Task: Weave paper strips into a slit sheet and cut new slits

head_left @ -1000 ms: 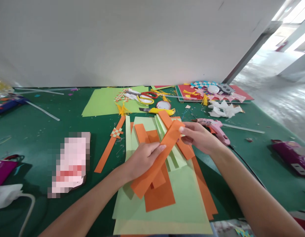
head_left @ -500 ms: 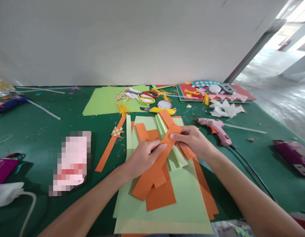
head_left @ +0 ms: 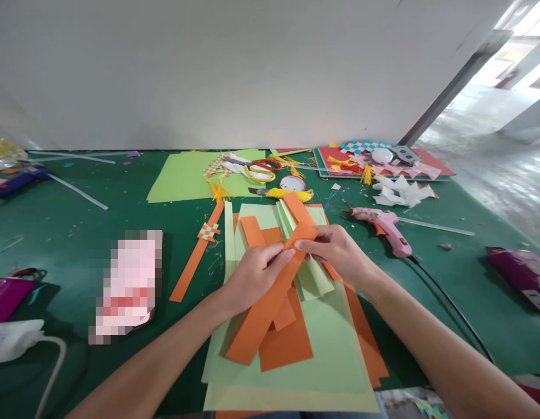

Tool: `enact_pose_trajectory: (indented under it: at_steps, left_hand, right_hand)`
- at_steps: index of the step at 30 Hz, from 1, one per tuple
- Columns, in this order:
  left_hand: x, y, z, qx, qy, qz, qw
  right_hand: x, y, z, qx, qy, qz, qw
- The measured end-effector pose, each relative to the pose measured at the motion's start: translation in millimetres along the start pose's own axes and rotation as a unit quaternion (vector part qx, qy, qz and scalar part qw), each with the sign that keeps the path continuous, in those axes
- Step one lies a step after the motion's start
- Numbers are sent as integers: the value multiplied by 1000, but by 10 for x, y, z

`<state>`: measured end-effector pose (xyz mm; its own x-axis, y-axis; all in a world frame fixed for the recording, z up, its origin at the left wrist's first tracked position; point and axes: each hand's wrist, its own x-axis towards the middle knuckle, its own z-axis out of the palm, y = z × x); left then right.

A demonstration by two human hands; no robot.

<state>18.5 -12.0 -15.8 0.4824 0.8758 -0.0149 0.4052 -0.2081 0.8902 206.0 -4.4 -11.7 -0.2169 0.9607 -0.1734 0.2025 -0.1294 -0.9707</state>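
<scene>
An orange paper strip [head_left: 261, 317] slants across the middle, held at its upper part by both hands. My left hand [head_left: 256, 270] pinches it from the left with thumb and fingers. At its upper end, my right hand [head_left: 340, 250] grips it, thumb on top and fingers partly hidden behind. Beneath lie more orange pieces [head_left: 291, 349], narrow folded pale green strips [head_left: 316, 282] and a stack of pale green sheets [head_left: 322, 361]. To the left rests another orange strip [head_left: 189, 273] with a small woven green-and-orange check piece [head_left: 208, 231] on it.
A pink glue gun [head_left: 390, 230] with a black cord lies at right. Scissors [head_left: 256, 169], a yellow cutter [head_left: 291, 194] and a bright green sheet [head_left: 174, 177] are at the back. A blurred-out pink rectangular object [head_left: 128, 285] and a white plug [head_left: 17, 340] sit left.
The held orange strip has slid slightly down and left, its lower end nearer me. My right hand has shifted a little left, closer to my left hand.
</scene>
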Motion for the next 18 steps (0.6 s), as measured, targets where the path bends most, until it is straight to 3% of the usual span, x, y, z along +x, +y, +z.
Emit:
enact_pose_trajectory:
  at_steps: [6,14,18]
  left_hand:
    - [-13,27,-12,5,3,-1,1000]
    - [-18,28,-17,65,33,19,997]
    - [-20,5,6,86,37,27,995]
  right_hand:
    - [-7,-34,-32,-3,-16,-2,1000]
    - [-22,-61,-130,-58,-158,32,985]
    - [-26,-54,-29,-50,-166,20,985]
